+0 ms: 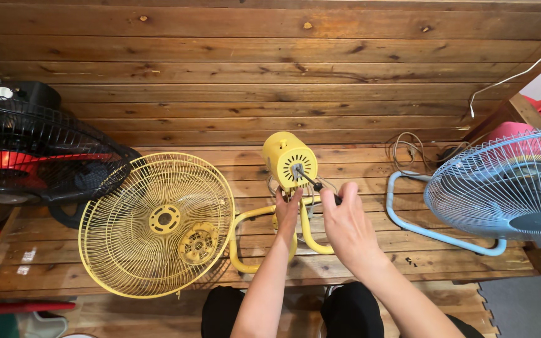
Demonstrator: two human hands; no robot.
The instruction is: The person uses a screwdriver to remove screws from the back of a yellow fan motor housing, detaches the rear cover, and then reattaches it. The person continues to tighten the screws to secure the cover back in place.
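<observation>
**Yellow fan motor on its stand: where your hands sit and how it handles**

Nearest you, your knees in black show at the bottom edge, and both forearms reach forward over the wooden floor (345, 75). Your left hand (287, 211) is closed around the point where the yellow tube stand (245, 250) meets the underside of the yellow motor housing (288, 161), steadying it. Your right hand (345, 228) is clamped on the dark handle of a screwdriver (313, 183), whose shaft runs up and left to the motor's slotted front face, near the bare spindle.

The housing is probably the heavy part, and it sits high on a light tube frame, so expect it to tip or swivel if you push hard with the tool. Hold low at the neck, as your left hand does. The slotted plastic face looks brittle; keep pressure off it and off the spindle.

Just left of the stand lies the yellow wire guard (158, 222), with a smaller yellow round part (198, 243) resting inside it. The wires look thin and springy; lift it by the rim.

Farther left stands a black fan (39, 150); to the right, a light blue fan (508, 184) on its tube base, with a loose cord (408, 147) behind it.
</observation>
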